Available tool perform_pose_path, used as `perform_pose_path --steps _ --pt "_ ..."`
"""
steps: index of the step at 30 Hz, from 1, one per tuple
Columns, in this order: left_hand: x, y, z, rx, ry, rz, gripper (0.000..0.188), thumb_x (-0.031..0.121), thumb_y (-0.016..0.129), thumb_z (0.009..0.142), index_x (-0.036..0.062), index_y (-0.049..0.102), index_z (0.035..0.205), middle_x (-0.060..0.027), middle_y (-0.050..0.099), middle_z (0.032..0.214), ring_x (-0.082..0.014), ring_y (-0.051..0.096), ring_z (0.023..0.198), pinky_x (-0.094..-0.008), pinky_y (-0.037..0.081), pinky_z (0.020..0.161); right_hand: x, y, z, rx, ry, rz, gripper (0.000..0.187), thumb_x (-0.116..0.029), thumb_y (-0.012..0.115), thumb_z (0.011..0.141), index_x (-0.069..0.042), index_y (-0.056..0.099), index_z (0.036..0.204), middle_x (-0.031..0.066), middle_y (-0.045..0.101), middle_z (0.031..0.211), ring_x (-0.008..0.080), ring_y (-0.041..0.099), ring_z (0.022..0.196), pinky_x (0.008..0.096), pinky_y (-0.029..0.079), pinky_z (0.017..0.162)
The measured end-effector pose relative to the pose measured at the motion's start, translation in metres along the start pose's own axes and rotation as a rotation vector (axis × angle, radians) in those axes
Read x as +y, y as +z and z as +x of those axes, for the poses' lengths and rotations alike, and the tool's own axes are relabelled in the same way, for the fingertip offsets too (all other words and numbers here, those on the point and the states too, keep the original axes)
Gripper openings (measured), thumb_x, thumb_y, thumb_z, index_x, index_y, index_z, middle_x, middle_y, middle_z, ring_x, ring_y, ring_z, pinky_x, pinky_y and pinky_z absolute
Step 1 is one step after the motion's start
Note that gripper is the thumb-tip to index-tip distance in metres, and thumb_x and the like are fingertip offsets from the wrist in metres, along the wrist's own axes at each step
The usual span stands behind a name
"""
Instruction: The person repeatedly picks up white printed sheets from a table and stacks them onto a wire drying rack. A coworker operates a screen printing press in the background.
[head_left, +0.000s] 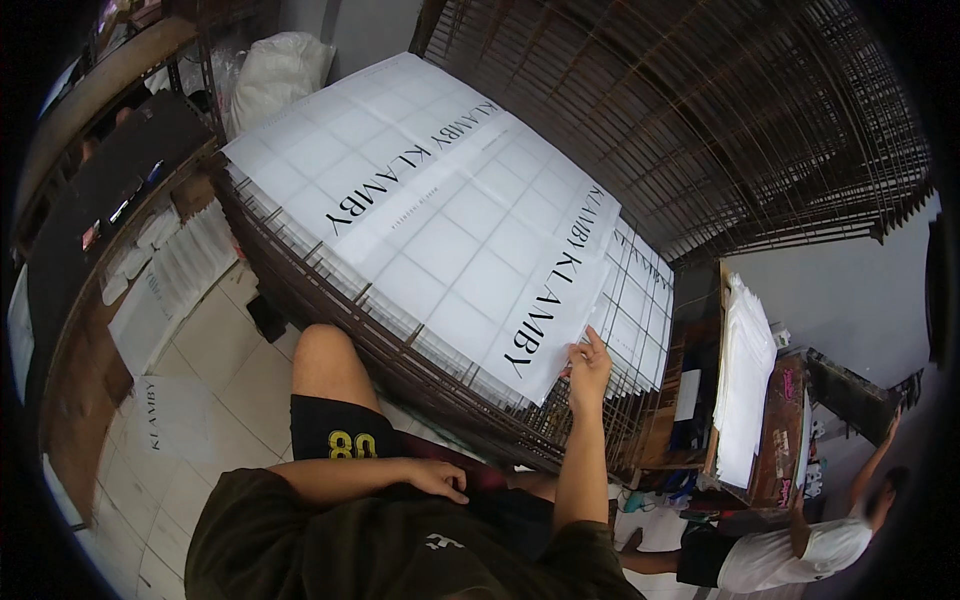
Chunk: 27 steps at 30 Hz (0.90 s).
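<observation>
1. A cluttered print workshop: tiled floor (215, 375), shelves along the left wall, stacked wire drying racks (450, 385) filling the middle.
2. A large white printed sheet (430, 215) lies flat on the top rack, reaching its near right corner.
3. The right hand (588, 368) pinches that sheet's near right corner, fingers closed on the paper.
4. The left hand (438, 478) rests loosely open on the lap, holding nothing.
5. Handled well, the corner stays lightly pinched and the sheet flat, square to the rack's edges, uncreased.

- Two large printed sheets (440, 215) on the wire drying rack (420, 385)
- One tall stack of white sheets (745, 375)
- One loose sheet on the floor (165, 415)
</observation>
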<state>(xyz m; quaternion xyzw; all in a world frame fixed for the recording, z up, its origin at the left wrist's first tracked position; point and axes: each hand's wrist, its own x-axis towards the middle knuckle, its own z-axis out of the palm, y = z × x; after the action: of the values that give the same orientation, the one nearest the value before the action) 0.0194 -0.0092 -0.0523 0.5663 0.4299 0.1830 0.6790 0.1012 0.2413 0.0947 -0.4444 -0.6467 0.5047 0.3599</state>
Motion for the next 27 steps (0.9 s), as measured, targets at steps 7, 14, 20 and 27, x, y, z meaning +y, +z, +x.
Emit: perform_pose_path --steps 7,14,20,27 --pt "-0.011 0.001 0.012 0.058 -0.051 0.127 0.067 0.059 0.058 0.076 0.0026 0.051 0.112 -0.0149 0.059 0.092 -0.0235 0.056 0.084 -0.0328 0.044 0.072 0.000 0.000 0.003 0.025 0.035 -0.066 0.047 0.002 0.053 0.082 0.005 0.040 0.128 0.0086 0.059 0.081 0.0110 0.052 0.058 0.0225 0.042 0.043" --pt "0.005 -0.006 0.004 0.031 -0.118 0.108 0.068 0.060 0.058 0.076 0.0029 0.051 0.113 -0.0157 0.058 0.098 -0.0249 0.055 0.090 -0.0336 0.044 0.076 0.006 -0.006 0.003 0.053 0.034 -0.091 0.046 0.002 0.054 0.080 0.005 0.044 0.125 0.0081 0.059 0.080 0.0107 0.051 0.056 0.0227 0.041 0.040" --pt "-0.008 -0.004 0.016 0.050 -0.074 0.114 0.064 0.058 0.057 0.078 0.0034 0.052 0.111 -0.0137 0.057 0.095 -0.0223 0.054 0.089 -0.0328 0.044 0.076 0.019 -0.006 0.009 0.057 0.025 -0.075 0.045 0.001 0.055 0.079 0.001 0.047 0.123 0.0078 0.059 0.080 0.0100 0.051 0.056 0.0227 0.042 0.040" --pt "-0.020 -0.004 0.020 0.064 -0.131 0.081 0.065 0.059 0.060 0.075 0.0047 0.054 0.110 -0.0110 0.058 0.091 -0.0195 0.053 0.084 -0.0302 0.043 0.074 0.023 -0.005 0.013 0.111 -0.039 -0.095 0.038 0.000 0.056 0.079 0.002 0.053 0.116 0.0111 0.062 0.078 0.0135 0.056 0.053 0.0269 0.044 0.042"
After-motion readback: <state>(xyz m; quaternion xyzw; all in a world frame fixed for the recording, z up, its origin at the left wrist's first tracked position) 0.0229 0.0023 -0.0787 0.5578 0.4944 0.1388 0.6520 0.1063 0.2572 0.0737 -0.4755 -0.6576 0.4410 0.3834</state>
